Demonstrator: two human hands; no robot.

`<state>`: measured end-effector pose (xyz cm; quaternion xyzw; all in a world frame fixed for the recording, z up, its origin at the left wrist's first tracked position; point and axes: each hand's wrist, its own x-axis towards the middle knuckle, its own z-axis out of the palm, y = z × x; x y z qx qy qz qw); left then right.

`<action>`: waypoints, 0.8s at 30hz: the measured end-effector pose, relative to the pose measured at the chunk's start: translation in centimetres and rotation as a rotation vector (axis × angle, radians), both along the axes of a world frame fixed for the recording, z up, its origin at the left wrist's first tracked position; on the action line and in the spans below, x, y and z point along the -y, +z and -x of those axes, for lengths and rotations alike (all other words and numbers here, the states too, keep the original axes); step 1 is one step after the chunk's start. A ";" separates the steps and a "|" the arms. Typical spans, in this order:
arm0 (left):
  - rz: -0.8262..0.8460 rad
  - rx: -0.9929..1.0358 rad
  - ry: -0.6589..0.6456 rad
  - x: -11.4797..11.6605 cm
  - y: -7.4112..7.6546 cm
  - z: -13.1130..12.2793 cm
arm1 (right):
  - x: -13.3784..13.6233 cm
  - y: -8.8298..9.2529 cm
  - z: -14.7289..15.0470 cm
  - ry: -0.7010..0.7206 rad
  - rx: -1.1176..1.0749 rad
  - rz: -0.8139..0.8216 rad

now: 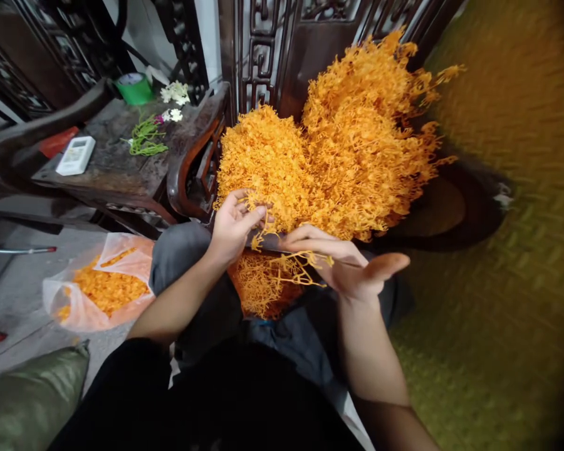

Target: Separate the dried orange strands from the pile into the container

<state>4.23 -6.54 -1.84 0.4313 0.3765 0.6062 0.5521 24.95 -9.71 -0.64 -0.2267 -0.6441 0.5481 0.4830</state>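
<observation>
From where I stand, the biggest thing is the heap of orange sprigs [361,144], piled against the dark carved wood [305,59] in front of the person. It looks featherlight and springy, likely to tangle and shed if squeezed; I'd take a sprig by its stem, never by the frilly tips. Below it, between the knees, sits a smaller mass of orange stems [258,291], wiry-looking. Both forearms reach forward. The right hand [343,257] is flat, fingers straight and pointing leftward, thumb spread wide; loose strands [296,266] cross beside it, though I can't tell if it holds them. The left hand [239,222], curled at the heap's edge, seems to pinch one small sprig [258,239] between thumb and fingertips.
</observation>
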 end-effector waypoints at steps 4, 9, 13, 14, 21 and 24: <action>0.056 -0.080 0.004 0.2 -0.4 0.2 | -0.9 -2.1 0.5 -0.452 -0.020 0.043; 0.059 -0.219 -0.090 0.8 -0.5 -0.4 | -1.1 -1.4 2.6 -0.525 0.234 -0.162; -0.002 -0.287 -0.036 0.5 -0.3 -0.7 | -0.9 0.0 3.2 -0.551 0.412 -0.401; -0.020 -0.302 -0.016 0.4 -0.3 -0.7 | -0.9 0.1 3.1 -0.540 0.449 -0.448; 0.092 -0.261 -0.275 -0.4 -0.9 -1.4 | -1.6 -1.0 1.9 -0.602 0.591 -0.629; 0.182 -0.142 -0.252 -1.3 -1.4 -1.4 | -0.7 -1.1 1.2 -0.604 0.593 -0.697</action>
